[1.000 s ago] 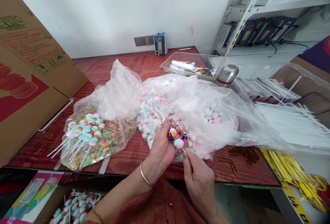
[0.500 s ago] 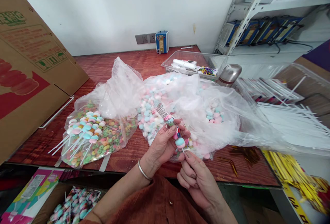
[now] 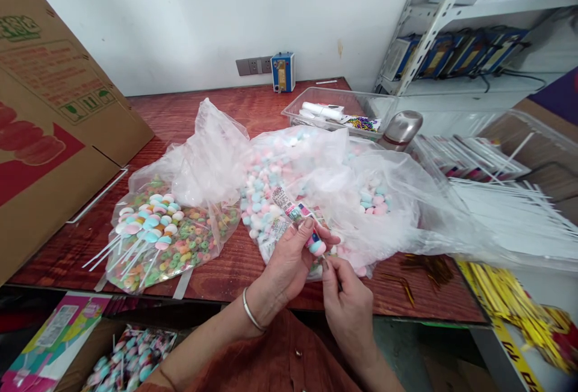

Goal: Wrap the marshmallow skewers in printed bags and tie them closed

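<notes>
My left hand is closed on a printed clear wrapper with a pink and blue lollipop inside it. Just below, my right hand pinches the lollipop's white stick at the wrapper's lower end. Both hands hover over the near edge of the red wooden table, in front of a clear bag of pink and blue candies.
A bag of coloured cereal rings with finished lollipops on top lies to the left. A cardboard box stands far left. White sticks, gold twist ties, a steel flask and a clear tray are on the right.
The lollipop has gone further into the wrapper, which now sticks up past my left fingers. My right hand has closed into a tighter pinch on the stick.
</notes>
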The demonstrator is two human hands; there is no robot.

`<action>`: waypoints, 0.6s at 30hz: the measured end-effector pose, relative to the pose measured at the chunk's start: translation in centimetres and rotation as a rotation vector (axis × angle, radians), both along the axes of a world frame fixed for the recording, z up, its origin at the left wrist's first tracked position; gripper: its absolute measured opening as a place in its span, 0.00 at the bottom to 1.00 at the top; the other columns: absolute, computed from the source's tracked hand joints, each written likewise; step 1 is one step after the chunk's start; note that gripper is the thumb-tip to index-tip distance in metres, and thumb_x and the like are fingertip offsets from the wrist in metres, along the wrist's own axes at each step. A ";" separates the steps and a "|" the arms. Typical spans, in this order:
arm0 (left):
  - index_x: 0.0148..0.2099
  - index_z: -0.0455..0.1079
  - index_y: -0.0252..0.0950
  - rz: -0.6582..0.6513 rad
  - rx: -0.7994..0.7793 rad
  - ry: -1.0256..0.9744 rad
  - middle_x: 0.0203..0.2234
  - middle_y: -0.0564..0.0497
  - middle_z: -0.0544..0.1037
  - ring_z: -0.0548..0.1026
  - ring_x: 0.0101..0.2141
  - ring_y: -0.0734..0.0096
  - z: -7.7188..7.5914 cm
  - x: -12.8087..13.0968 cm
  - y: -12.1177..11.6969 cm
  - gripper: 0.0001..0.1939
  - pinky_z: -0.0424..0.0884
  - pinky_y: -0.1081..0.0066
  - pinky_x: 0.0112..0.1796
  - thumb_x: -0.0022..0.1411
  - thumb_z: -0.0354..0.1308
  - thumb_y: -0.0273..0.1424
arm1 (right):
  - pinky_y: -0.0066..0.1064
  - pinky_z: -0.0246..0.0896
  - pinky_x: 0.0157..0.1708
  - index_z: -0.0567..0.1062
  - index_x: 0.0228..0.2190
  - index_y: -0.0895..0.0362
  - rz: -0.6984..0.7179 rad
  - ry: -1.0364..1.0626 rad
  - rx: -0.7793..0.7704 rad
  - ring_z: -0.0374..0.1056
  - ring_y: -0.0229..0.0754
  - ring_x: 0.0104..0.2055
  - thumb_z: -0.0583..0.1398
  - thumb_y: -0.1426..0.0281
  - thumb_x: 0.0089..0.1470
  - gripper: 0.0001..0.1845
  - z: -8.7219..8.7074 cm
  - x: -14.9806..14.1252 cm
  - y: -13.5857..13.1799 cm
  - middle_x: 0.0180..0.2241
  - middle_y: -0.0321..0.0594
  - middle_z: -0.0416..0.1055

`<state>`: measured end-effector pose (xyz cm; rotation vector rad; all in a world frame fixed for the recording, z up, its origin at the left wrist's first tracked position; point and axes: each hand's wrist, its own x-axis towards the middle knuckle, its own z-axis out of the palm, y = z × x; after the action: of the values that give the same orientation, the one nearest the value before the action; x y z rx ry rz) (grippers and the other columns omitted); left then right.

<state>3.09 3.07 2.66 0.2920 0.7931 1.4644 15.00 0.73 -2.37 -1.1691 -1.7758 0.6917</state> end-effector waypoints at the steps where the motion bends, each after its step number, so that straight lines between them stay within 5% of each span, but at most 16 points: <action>1: 0.36 0.72 0.32 -0.018 0.004 -0.005 0.28 0.49 0.76 0.79 0.35 0.66 -0.1 0.0 -0.1 0.12 0.72 0.71 0.37 0.63 0.61 0.38 | 0.27 0.55 0.23 0.74 0.35 0.57 0.051 0.126 -0.181 0.63 0.36 0.22 0.52 0.64 0.66 0.14 0.0 0.0 0.0 0.24 0.35 0.71; 3: 0.38 0.72 0.32 -0.031 0.009 -0.036 0.31 0.47 0.77 0.79 0.36 0.65 -0.3 -0.2 -0.1 0.12 0.72 0.70 0.37 0.63 0.61 0.37 | 0.25 0.48 0.17 0.72 0.34 0.57 0.150 0.360 -0.500 0.54 0.34 0.17 0.50 0.59 0.67 0.18 0.0 -0.1 0.0 0.17 0.28 0.60; 5: 0.43 0.72 0.33 -0.010 0.021 -0.070 0.35 0.47 0.78 0.79 0.37 0.64 -0.5 -0.5 0.0 0.11 0.73 0.68 0.38 0.62 0.63 0.36 | 0.25 0.44 0.15 0.71 0.35 0.57 0.189 0.464 -0.631 0.48 0.33 0.15 0.50 0.56 0.67 0.20 0.0 -0.1 0.0 0.15 0.25 0.52; 7: 0.46 0.71 0.35 0.015 0.028 -0.095 0.36 0.48 0.78 0.79 0.36 0.65 -0.5 -0.7 0.3 0.13 0.73 0.67 0.38 0.60 0.64 0.34 | 0.25 0.50 0.17 0.72 0.36 0.56 0.128 0.367 -0.506 0.54 0.34 0.17 0.54 0.57 0.64 0.16 0.0 0.0 0.0 0.17 0.27 0.59; 11: 0.42 0.71 0.35 0.031 0.011 -0.110 0.32 0.50 0.76 0.77 0.31 0.69 -0.3 -0.8 0.5 0.14 0.72 0.68 0.35 0.58 0.66 0.37 | 0.28 0.60 0.27 0.75 0.36 0.57 -0.012 -0.036 0.069 0.69 0.40 0.26 0.58 0.65 0.61 0.09 0.2 0.5 0.0 0.27 0.40 0.76; 13: 0.40 0.70 0.35 0.029 0.009 -0.100 0.30 0.51 0.75 0.76 0.30 0.70 -0.3 -0.7 0.5 0.16 0.71 0.68 0.35 0.56 0.67 0.40 | 0.28 0.60 0.27 0.76 0.35 0.57 0.009 -0.090 0.161 0.70 0.41 0.26 0.56 0.67 0.62 0.10 0.5 0.6 -0.1 0.27 0.41 0.76; 15: 0.39 0.70 0.35 0.010 0.026 -0.098 0.29 0.52 0.74 0.76 0.30 0.70 -0.4 -0.7 0.5 0.17 0.71 0.68 0.37 0.55 0.68 0.40 | 0.27 0.57 0.24 0.75 0.33 0.56 0.073 -0.001 -0.012 0.67 0.39 0.23 0.54 0.65 0.63 0.12 0.9 0.6 -0.2 0.23 0.38 0.73; 18: 0.38 0.70 0.35 -0.033 0.067 -0.111 0.28 0.53 0.73 0.75 0.31 0.69 -0.7 -0.5 0.3 0.18 0.71 0.66 0.39 0.55 0.67 0.43 | 0.24 0.47 0.16 0.71 0.29 0.55 0.203 0.339 -0.520 0.53 0.33 0.16 0.54 0.56 0.63 0.18 1.4 0.2 -0.5 0.15 0.28 0.59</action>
<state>2.58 3.39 1.92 0.2708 0.6486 1.4654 15.24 0.23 -0.96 -1.1188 -1.4757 1.4461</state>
